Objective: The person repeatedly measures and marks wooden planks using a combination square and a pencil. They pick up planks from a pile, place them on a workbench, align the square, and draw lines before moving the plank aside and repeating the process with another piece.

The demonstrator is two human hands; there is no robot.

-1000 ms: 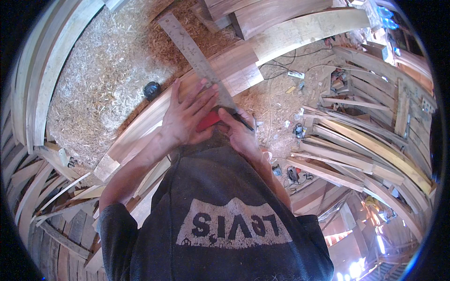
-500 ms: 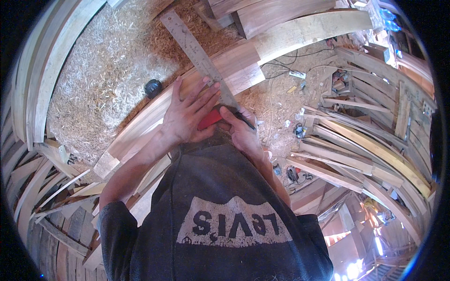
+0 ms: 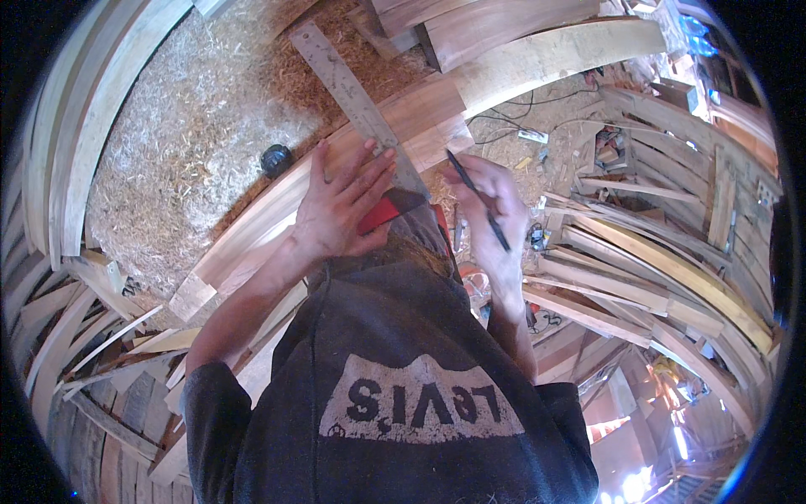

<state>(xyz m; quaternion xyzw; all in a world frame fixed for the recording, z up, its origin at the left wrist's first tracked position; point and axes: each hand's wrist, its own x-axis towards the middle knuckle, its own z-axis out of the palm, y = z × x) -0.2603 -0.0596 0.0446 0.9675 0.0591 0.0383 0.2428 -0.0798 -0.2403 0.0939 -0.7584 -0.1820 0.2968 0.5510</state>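
Note:
A carpenter's square with a long steel blade and a red stock lies across a light wooden board. My left hand rests flat over the board and the square, fingers spread, its thumb beside the red stock. Part of the stock is hidden under that hand. To the right of the blade, my right hand is closed around a slim black pen or pencil. Its upper tip points toward the end of the board, and the hand is slightly blurred.
A dark round object sits on wood shavings beyond the board. Stacked planks stand at the far side. Long timber strips, cables and scraps lie to the right, with more offcuts at lower left.
My right hand has moved right, away from the square's stock, and now holds the black pen or pencil up beside the blade. My left hand and the square have hardly moved.

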